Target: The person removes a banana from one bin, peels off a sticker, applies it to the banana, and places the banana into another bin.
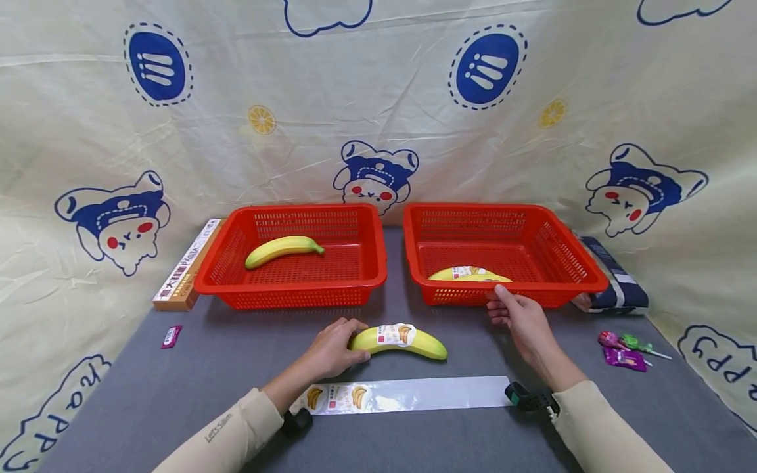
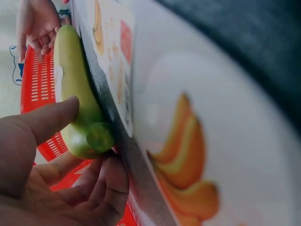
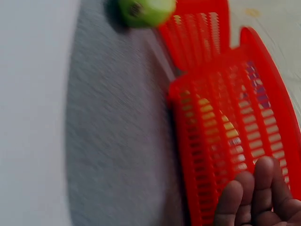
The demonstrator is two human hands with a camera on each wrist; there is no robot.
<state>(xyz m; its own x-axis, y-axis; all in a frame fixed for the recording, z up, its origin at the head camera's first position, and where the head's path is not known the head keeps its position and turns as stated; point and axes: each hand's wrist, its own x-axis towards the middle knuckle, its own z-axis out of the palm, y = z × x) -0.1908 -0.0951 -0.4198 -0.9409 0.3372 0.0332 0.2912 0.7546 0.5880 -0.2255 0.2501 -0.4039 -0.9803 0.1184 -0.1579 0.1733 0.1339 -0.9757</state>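
On the grey surface (image 1: 414, 443), before two red perforated plastic baskets, one on the left (image 1: 290, 297) and one on the right (image 1: 467, 294), lies a curved yellow banana with a white printed label (image 1: 408, 336). The person's left hand (image 1: 336, 348) has its grip round the greenish stub end, thumb above and fingers curled beneath; whether the fruit is slightly raised cannot be told. The right hand (image 1: 523, 322) has a released grip, holding nothing, its fingers loosely bent beside the right basket's front wall; contact with the rim is not certain.

Several faults appear possible. Because the banana is held at one end only, its far end may swing or roll when lifted. A finger sliding across the label could lift its edge, since flat film sits poorly on curved skin. A long glossy label strip (image 1: 437, 394) lies near both forearms, and the black right-wrist camera (image 1: 529, 397) is at its right end; a careless pull could drag or crease it. The right hand, if drawn back carelessly, might catch the rim and shift the basket. Dropping the fruit onto the yellow bananas in the right basket (image 1: 470, 273) could bruise them, whereas placing it beside the single yellow banana on the left (image 1: 280, 249), which shows no label, would probably mix labelled with unlabelled.
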